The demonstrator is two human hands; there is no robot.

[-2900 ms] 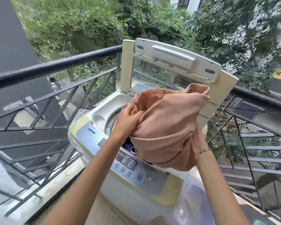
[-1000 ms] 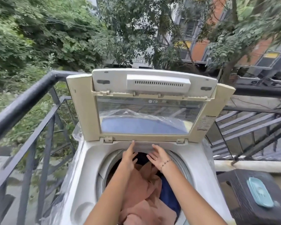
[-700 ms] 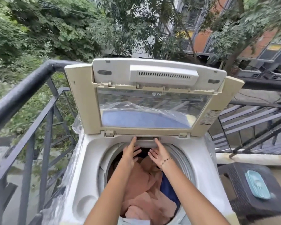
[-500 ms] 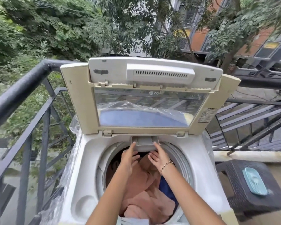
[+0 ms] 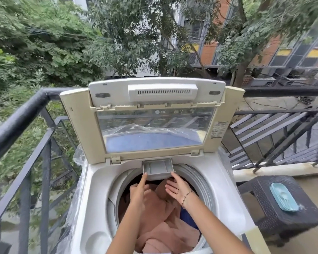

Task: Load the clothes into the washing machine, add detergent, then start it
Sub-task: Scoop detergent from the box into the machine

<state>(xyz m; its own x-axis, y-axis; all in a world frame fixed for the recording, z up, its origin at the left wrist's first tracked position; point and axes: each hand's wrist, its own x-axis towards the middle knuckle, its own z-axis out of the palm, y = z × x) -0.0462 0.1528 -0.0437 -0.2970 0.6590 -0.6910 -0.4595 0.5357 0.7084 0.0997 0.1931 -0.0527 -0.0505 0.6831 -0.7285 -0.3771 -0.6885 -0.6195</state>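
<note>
1. The washing machine [image 5: 99, 208] stands in the balcony corner, against the black railing [image 5: 17, 121]. Its lid [image 5: 77, 125] is raised upright at the rear edge.
2. A peach garment [image 5: 163, 230] fills most of the drum. A blue garment [image 5: 186, 217] lies at the drum's right edge.
3. The grey detergent drawer [image 5: 158, 167] projects forward from the rear rim of the drum opening, below the lid hinges.
4. The left hand [image 5: 139, 191] is above the peach garment. Its straight index finger touches the drawer's front left corner; the other fingers are loosely curled and hold nothing.
5. The right hand [image 5: 176, 186] has its fingers straight and apart, with the tips at the drawer's front right corner. It grips nothing.
6. A pale blue case [image 5: 283, 197] lies on the dark woven tabletop [image 5: 261, 198] to the right of the machine.
</note>
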